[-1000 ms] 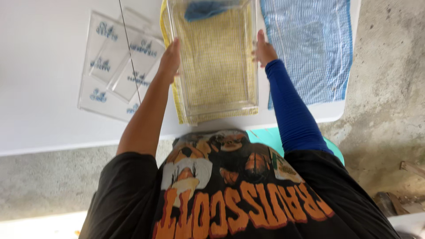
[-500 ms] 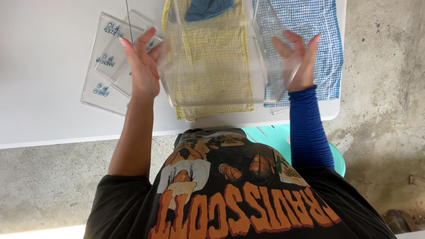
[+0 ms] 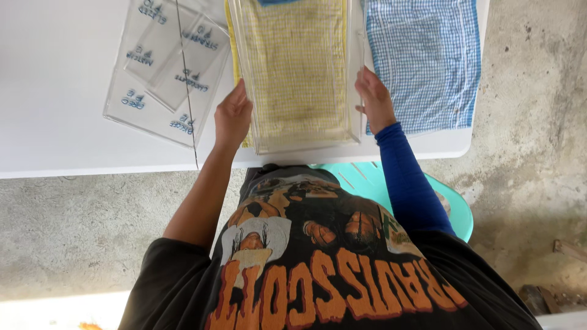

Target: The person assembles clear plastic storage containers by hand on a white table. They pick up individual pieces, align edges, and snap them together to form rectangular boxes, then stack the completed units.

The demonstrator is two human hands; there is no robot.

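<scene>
A clear plastic box (image 3: 293, 145) lies on a yellow checked cloth (image 3: 299, 67) on the white table (image 3: 55, 104). My left hand (image 3: 232, 116) presses against the box's left wall with the fingers held together. My right hand (image 3: 374, 98), on a blue-sleeved arm, grips the box's right wall. Both hands hold the box near its front end. The far end of the box runs out of view at the top.
Clear plastic sheets (image 3: 162, 67) with blue print lie left of the box, under a thin dark cord (image 3: 186, 91). A blue checked cloth (image 3: 422, 61) lies to the right. A turquoise plastic chair (image 3: 452, 208) stands on the concrete floor below the table edge.
Half a second ago both hands were lifted off the box with fingers spread. Now they are back on its left and right walls.
</scene>
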